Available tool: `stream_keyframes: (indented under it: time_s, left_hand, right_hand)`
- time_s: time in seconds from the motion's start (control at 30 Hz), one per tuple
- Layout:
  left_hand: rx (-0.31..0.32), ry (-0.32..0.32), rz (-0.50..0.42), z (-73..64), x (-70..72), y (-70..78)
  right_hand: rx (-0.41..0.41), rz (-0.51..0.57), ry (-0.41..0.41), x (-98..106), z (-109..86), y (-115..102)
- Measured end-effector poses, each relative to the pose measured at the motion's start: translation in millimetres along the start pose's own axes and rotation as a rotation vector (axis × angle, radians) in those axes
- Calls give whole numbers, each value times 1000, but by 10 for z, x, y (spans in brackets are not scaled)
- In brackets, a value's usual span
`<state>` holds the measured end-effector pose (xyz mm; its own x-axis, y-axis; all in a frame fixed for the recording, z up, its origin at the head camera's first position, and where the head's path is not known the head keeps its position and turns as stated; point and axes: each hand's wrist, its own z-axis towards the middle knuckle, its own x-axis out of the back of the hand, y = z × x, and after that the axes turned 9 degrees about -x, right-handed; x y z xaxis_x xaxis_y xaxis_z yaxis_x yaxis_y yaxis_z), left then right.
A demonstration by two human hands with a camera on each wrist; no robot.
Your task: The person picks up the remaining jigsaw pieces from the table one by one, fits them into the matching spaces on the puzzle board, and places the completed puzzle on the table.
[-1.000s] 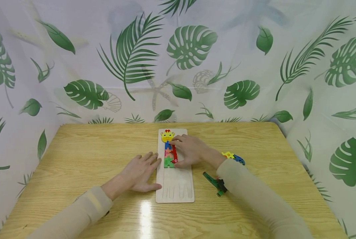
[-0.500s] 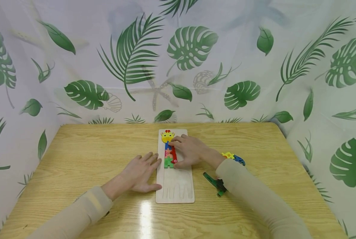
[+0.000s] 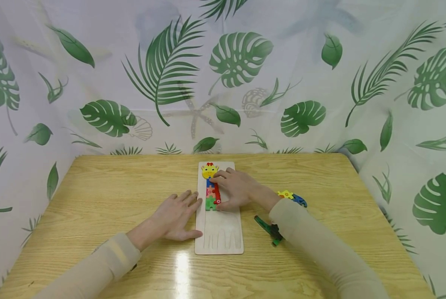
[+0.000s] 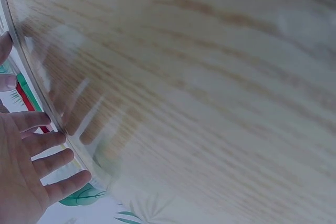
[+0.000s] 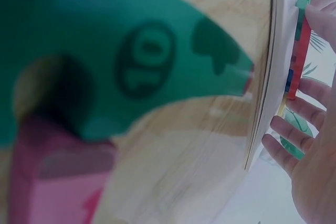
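A pale wooden puzzle board (image 3: 223,244) lies upright on the table in the head view. On it are a yellow giraffe head (image 3: 209,171) and, stacked below, blue (image 3: 210,182), salmon-pink (image 3: 210,191) and green (image 3: 210,203) puzzle pieces. My right hand (image 3: 240,189) holds a long red puzzle piece (image 3: 217,194) against the right side of this column, thumb at its lower end and fingers at its upper end. The right wrist view shows the red piece (image 5: 301,56) between thumb and fingertips. My left hand (image 3: 176,216) rests spread at the board's left edge, thumb and fingertips on it.
Right of the board lie a yellow piece (image 3: 285,194), a blue piece (image 3: 300,201) and a dark green piece (image 3: 264,225), partly behind the right sleeve. Close to the right wrist camera are a green piece marked 10 (image 5: 147,61) and a pink piece (image 5: 68,182).
The red piece has shifted slightly left, closer against the column, with my right hand moving along with it. My left hand has stayed in place.
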<state>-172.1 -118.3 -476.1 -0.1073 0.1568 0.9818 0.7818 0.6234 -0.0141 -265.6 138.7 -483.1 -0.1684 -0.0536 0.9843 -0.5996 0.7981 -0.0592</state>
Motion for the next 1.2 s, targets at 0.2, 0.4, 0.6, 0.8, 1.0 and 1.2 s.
stream_keyframes:
  time_s: [0.2, 0.4, 0.6, 0.8, 1.0, 1.2]
  left_hand:
    - [-4, 3, -2, -14, -20, 7]
    - [-9, 2, 2, -32, -39, 18]
    - [-11, 1, 10, -64, -28, 36]
    - [-16, 7, 4, -86, -35, 46]
    - [-21, 7, 9, -95, -40, 56]
    - [-21, 9, 5, -106, -40, 68]
  right_hand:
    - [-3, -3, -1, -6, -26, -23]
    - [-9, -3, -1, -26, -41, -51]
    - [2, -26, 11, -45, -54, -71]
    - [-3, -22, -6, -32, -78, -97]
    - [-25, -17, -13, -7, -101, -120]
    - [-20, -7, -11, 54, -129, -134]
